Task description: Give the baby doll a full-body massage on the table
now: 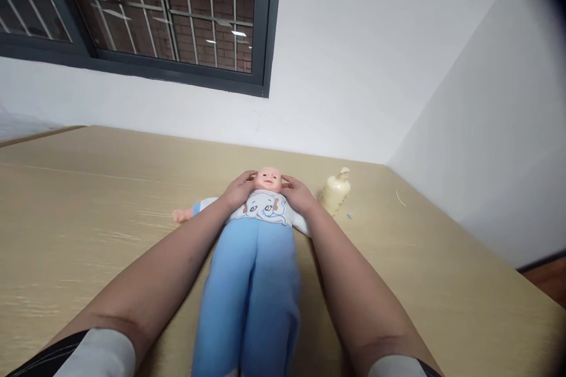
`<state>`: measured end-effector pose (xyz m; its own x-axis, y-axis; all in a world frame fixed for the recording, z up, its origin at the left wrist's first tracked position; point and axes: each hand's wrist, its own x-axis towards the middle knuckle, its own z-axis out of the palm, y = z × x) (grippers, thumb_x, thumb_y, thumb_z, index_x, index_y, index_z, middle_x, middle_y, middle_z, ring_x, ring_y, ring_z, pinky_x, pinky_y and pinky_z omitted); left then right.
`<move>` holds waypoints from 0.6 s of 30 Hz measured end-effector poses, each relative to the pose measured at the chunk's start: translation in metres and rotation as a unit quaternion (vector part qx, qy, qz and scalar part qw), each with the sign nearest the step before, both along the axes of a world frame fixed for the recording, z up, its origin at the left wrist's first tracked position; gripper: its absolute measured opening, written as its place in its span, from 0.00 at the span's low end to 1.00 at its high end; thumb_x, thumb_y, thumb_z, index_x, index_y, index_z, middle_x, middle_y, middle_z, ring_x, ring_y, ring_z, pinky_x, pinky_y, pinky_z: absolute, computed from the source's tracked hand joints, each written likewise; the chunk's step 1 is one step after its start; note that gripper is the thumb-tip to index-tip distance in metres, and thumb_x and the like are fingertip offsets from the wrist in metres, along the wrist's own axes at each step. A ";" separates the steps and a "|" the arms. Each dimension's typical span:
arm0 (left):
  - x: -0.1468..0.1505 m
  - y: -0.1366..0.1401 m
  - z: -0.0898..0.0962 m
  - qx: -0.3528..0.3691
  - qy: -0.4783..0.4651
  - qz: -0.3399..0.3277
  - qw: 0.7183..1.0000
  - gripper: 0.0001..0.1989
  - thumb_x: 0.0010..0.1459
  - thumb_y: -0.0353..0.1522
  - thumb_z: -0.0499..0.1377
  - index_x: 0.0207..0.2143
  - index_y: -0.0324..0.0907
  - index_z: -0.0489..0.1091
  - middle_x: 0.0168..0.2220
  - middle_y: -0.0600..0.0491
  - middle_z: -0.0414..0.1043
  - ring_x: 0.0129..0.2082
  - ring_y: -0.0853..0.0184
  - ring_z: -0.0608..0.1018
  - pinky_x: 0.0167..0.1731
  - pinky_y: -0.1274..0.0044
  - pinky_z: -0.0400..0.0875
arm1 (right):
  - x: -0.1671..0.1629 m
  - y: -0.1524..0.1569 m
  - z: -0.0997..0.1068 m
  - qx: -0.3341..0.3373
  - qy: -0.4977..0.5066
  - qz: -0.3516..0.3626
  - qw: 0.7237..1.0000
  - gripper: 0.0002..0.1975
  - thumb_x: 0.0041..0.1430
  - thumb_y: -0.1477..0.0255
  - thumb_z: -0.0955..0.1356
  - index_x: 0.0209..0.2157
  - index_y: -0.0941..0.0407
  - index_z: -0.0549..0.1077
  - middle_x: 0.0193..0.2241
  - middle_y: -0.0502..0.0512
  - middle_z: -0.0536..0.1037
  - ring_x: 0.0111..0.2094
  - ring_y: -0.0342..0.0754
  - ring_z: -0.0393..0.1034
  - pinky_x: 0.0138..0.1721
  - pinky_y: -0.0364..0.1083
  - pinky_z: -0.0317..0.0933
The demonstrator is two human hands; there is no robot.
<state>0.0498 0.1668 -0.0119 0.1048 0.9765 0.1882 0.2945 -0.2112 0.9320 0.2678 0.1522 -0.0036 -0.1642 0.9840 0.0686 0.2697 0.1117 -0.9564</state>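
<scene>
A baby doll (257,259) lies on its back on the table, its feet end toward me. It wears blue trousers and a white top with a cartoon elephant face. My left hand (240,190) curls around one side of the doll's head and shoulder. On the opposite side, my right hand (299,193) cups the head in the same way, fingertips near the cheek. The doll's arm by my left hand sticks out sideways; its other arm is partly hidden behind my right forearm. Just right of my right hand stands a cream pump bottle (336,191).
The wide wood-coloured table (110,188) meets a white wall (354,59) at the back. A small blue scrap (349,215) and a thin pale strand (400,198) lie on the right. A dark-framed, barred window (177,17) is above.
</scene>
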 end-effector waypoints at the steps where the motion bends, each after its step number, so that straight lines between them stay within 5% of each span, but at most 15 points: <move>1: -0.001 -0.001 0.000 0.006 0.009 0.005 1.000 0.25 0.53 0.37 0.57 0.54 0.45 0.71 0.50 0.48 0.76 0.43 0.55 0.80 0.36 0.71 0.76 | 0.000 0.000 0.000 0.005 -0.015 -0.010 1.000 0.31 0.54 0.63 0.72 0.60 0.52 0.68 0.49 0.57 0.80 0.46 0.51 0.78 0.45 0.48 0.72; 5: -0.003 -0.005 0.003 0.034 0.052 0.030 0.998 0.22 0.56 0.39 0.55 0.51 0.44 0.72 0.50 0.49 0.76 0.38 0.58 0.80 0.33 0.71 0.75 | 0.000 0.000 -0.001 0.028 -0.058 -0.034 0.997 0.25 0.58 0.65 0.68 0.57 0.53 0.71 0.48 0.56 0.81 0.46 0.51 0.78 0.45 0.47 0.71; 12: 0.000 -0.014 0.007 0.110 0.140 0.075 0.981 0.20 0.59 0.42 0.53 0.48 0.43 0.74 0.48 0.49 0.78 0.45 0.58 0.79 0.45 0.71 0.73 | -0.003 -0.012 0.007 0.127 -0.162 -0.079 0.975 0.19 0.60 0.65 0.67 0.52 0.54 0.75 0.50 0.60 0.80 0.51 0.57 0.74 0.53 0.54 0.65; 18: -0.005 -0.024 0.026 0.174 0.206 0.125 0.955 0.24 0.53 0.43 0.58 0.49 0.39 0.74 0.53 0.41 0.73 0.47 0.51 0.77 0.49 0.64 0.70 | -0.003 -0.029 0.043 0.255 -0.220 -0.055 0.940 0.15 0.61 0.72 0.65 0.46 0.52 0.79 0.48 0.53 0.81 0.50 0.50 0.74 0.56 0.47 0.62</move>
<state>0.0445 0.1425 0.0140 0.0124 0.8669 0.4984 0.7025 -0.3623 0.6126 0.2652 0.1229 0.0391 -0.1865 0.8540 0.4856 0.6632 0.4742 -0.5791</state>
